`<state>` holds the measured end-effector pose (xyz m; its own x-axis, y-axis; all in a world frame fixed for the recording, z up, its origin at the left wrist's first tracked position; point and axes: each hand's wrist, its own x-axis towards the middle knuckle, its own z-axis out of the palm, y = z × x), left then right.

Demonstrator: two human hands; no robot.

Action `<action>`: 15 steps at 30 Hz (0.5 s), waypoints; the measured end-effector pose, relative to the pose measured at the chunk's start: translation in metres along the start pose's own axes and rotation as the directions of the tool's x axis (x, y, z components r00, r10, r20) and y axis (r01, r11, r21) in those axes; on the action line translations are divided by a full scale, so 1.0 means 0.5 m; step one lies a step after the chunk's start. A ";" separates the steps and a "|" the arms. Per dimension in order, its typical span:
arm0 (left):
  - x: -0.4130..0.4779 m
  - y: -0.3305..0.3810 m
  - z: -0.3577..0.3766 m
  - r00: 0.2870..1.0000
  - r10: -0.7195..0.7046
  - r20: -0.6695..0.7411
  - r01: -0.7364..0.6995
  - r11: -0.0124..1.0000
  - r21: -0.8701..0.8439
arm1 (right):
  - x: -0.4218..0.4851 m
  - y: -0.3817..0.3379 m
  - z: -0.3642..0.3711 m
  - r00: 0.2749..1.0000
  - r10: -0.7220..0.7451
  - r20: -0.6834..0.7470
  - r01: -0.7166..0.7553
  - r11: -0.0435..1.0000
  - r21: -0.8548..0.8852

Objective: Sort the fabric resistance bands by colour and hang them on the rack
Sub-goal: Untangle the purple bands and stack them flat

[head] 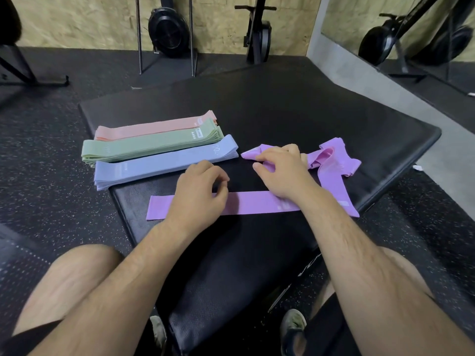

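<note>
The blue stack [164, 163] of folded bands lies on the black padded worktop [308, 111] and serves as the marker here. Just beyond it, side against side, lies the green stack [151, 146], and beyond that the pink stack [156, 127]. All three run in the same slanted line, each pile one colour only.

Nearer the person than the blue stack, a flat purple band [257, 202] is spread lengthwise across the worktop. The left hand [199, 191] rests on it, just on the near side of the blue stack. Its grip is slack, the fingers loosely curled with nothing between them.

To the right of the blue stack, close to its end, lie the crumpled purple bands [331, 160] in a twisted heap, one strip trailing toward the near edge. The right hand [282, 170] sits on the heap's left end, its grip closed on a fold of purple fabric pinched between thumb and fingers.

Far beyond the blue stack, a black fan wheel [168, 29] stands at the wall.
</note>
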<state>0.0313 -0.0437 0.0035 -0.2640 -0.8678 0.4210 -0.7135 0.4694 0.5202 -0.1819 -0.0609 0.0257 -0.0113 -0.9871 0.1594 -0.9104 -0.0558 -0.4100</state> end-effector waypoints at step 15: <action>-0.007 0.035 -0.008 0.988 -0.129 0.088 0.151 0.933 -0.325 | -0.045 -0.001 -0.048 0.960 0.089 -0.267 0.101 0.778 0.621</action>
<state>0.0221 -0.0320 0.0140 -0.2262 -0.9320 0.2833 -0.4947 0.3604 0.7908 -0.1912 -0.0350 0.0436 -0.2025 -0.9121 0.3564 -0.4525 -0.2356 -0.8601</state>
